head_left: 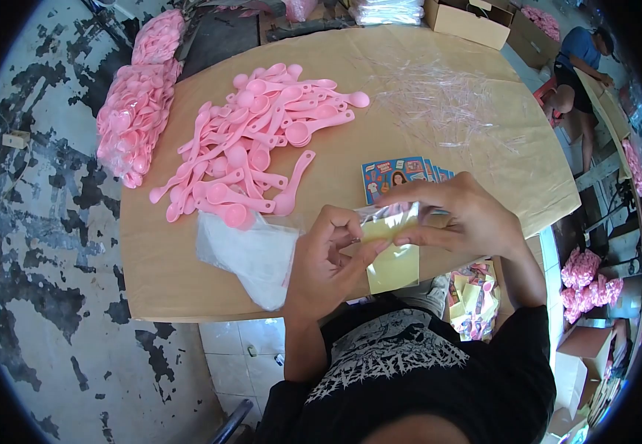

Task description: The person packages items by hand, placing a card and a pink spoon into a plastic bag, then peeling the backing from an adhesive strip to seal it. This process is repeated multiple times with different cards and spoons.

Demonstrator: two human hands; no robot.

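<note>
Clear plastic over yellow: thin sleeve (389,215) with a yellow card (393,265) partly inside, held above the near edge of the paper-covered table (439,111). Left hand (327,260) pinching the card's left edge, fingers curled close. Right hand (463,218) gripping the sleeve's mouth between thumb and fingertips. Just beyond, a fan of printed cards (398,176). Left of the hands, a stack of clear bags (250,255) and loose pink spoons (254,148).

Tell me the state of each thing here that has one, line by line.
clear sleeve: held up, pinched between left hand and right hand
yellow card: hanging below the fingers
pink spoons: loose heap, lying flat
printed cards: fanned stack, face up
cardboard box: open
</note>
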